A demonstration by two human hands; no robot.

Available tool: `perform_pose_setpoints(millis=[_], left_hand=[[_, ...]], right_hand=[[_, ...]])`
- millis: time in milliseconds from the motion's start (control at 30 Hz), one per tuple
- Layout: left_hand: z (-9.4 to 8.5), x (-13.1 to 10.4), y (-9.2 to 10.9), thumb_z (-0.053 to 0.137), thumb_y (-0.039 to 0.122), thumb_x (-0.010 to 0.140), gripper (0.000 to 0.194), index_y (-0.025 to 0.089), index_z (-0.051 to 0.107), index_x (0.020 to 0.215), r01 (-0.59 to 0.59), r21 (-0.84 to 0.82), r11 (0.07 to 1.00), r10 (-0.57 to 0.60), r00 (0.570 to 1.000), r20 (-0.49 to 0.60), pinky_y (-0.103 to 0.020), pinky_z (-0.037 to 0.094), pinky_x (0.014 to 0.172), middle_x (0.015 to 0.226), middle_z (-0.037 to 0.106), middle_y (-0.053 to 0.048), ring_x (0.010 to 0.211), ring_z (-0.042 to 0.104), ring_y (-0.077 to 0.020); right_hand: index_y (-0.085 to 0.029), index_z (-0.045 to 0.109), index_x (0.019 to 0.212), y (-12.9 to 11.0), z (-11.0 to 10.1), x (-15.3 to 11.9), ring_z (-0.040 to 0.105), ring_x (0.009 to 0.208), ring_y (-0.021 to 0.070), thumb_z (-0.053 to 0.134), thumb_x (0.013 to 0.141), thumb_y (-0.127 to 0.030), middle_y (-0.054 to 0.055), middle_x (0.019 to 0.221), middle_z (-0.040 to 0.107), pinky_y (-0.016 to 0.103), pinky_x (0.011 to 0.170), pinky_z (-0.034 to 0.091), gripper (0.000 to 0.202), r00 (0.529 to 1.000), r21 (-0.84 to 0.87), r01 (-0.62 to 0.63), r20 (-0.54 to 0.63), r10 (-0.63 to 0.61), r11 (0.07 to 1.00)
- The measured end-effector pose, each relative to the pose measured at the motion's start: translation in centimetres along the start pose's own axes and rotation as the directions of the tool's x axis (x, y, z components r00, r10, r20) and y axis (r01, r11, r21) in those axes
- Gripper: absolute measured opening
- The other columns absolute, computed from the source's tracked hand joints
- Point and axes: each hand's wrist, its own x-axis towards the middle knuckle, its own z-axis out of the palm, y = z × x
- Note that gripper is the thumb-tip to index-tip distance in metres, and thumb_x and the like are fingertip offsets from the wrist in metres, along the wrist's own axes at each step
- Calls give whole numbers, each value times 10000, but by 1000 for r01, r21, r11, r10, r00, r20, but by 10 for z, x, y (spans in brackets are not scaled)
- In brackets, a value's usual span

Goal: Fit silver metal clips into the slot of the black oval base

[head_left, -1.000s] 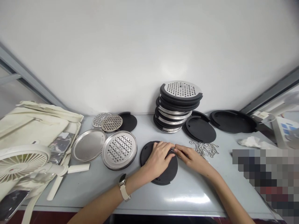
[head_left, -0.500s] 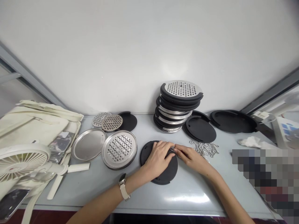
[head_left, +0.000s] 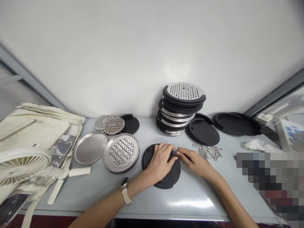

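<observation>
A round black disc (head_left: 171,178) with a raised rim and small holes lies on the table in front of me. My left hand (head_left: 161,162) is laid across it, fingers curled and gripping its far right edge. At that edge, a small bent metal wire hook (head_left: 174,152) shows between the hands. My right hand (head_left: 194,162) pinches this hook between thumb and index finger, and the fingertips cover part of it. Just beyond the right hand lies a loose pile of similar wire hooks (head_left: 210,151). Whether the hook passes through the disc cannot be seen.
Behind the hands rises a leaning stack of black and metal discs (head_left: 181,106), with more black discs (head_left: 205,131) beside it. Perforated metal plates (head_left: 121,153) and a plain metal plate (head_left: 90,148) lie left. A cream bag (head_left: 35,126) and a fan (head_left: 22,166) occupy the far left.
The wire hook has turned slightly, so its loop shows more clearly between my hands. Both hands stay in nearly the same place.
</observation>
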Motion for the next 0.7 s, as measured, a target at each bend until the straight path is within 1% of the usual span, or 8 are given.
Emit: perform_pose_setpoints(millis=[100, 267, 467, 700], left_hand=[[1, 0, 0, 628, 222, 844, 221, 220, 495, 1021, 24, 37, 999, -23, 999, -30, -365, 373, 907, 1073, 576, -9, 1025, 502, -203], [1, 0, -1, 626, 234, 848, 155, 219, 514, 953, 16, 59, 998, -14, 1000, -24, -360, 384, 882, 1022, 569, 2, 991, 503, -191], [2, 0, -2, 636, 234, 842, 185, 218, 531, 994, 14, 61, 998, -12, 999, -38, -366, 379, 898, 1066, 568, -6, 1018, 502, -193], [0, 0, -2, 610, 252, 868, 140, 218, 555, 992, -4, 52, 999, 5, 1000, -10, -358, 380, 876, 1041, 584, -6, 985, 523, -182]], right_hand=[[-217, 413, 738, -2, -1, 0, 463, 617, 150, 301, 978, -361, -29, 653, 453, 259, 613, 360, 302, 1000, -11, -6, -6, 6, 1000], [-219, 427, 749, -4, -2, 0, 466, 618, 147, 302, 975, -352, -29, 657, 459, 251, 605, 360, 290, 1000, 10, 6, -2, -6, 1000], [-219, 431, 758, -4, -2, 0, 471, 624, 140, 306, 981, -348, -33, 668, 471, 250, 621, 365, 286, 1000, 16, 13, -2, -13, 1000], [-215, 453, 757, -3, -2, -1, 479, 623, 141, 310, 978, -338, -28, 666, 492, 249, 604, 370, 291, 1000, 11, 15, -6, -15, 1000]])
